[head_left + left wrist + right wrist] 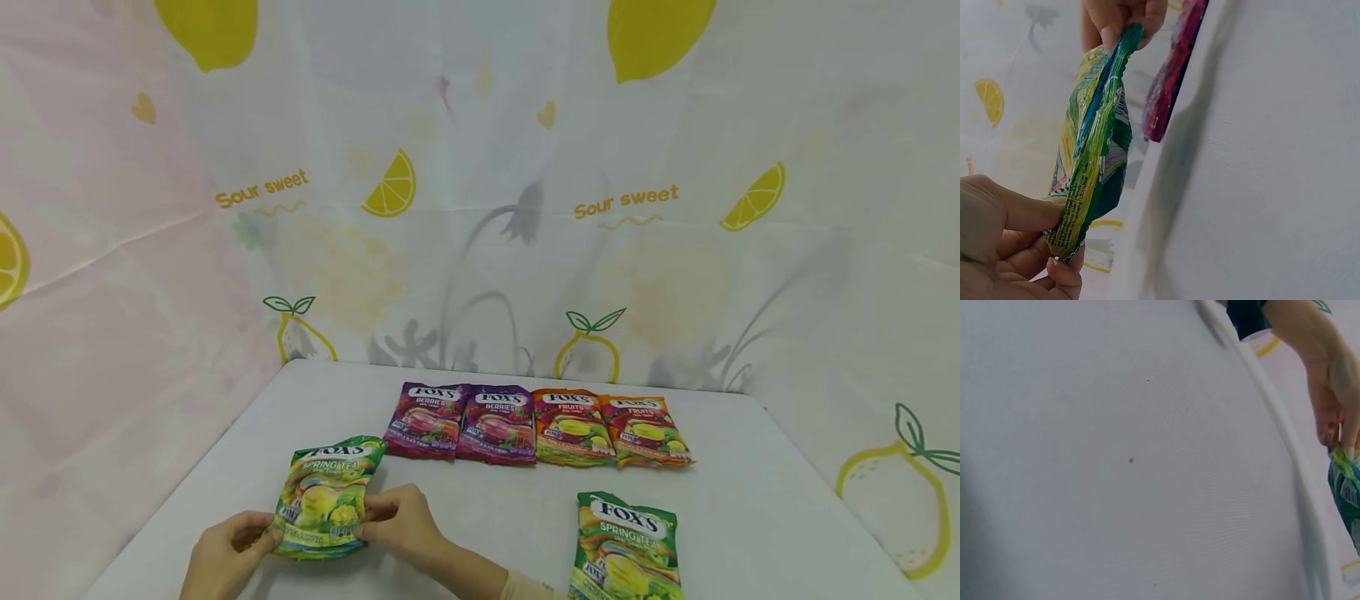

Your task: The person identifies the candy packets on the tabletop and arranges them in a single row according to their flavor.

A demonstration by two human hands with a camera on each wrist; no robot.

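A green Spring Tea candy bag (326, 500) is held up between both hands at the left of the white table, its printed front toward the head camera. My left hand (228, 554) pinches its lower left corner between thumb and fingers. On the opposite lower side my right hand (405, 521) pinches the edge. From the left wrist, the candy bag (1094, 144) appears edge-on, with the left hand (1010, 240) at one end of its seam and the right hand (1125, 22) at the other. In the right wrist view, part of the candy bag (1346, 487) shows at the right edge.
A second green Spring Tea bag (626, 550) lies at the front right of the table (487, 517). Two purple Berries bags (427, 421) and two orange Fruits bags (573, 429) lie in a row at the back. A lemon-print cloth (480, 167) surrounds the table.
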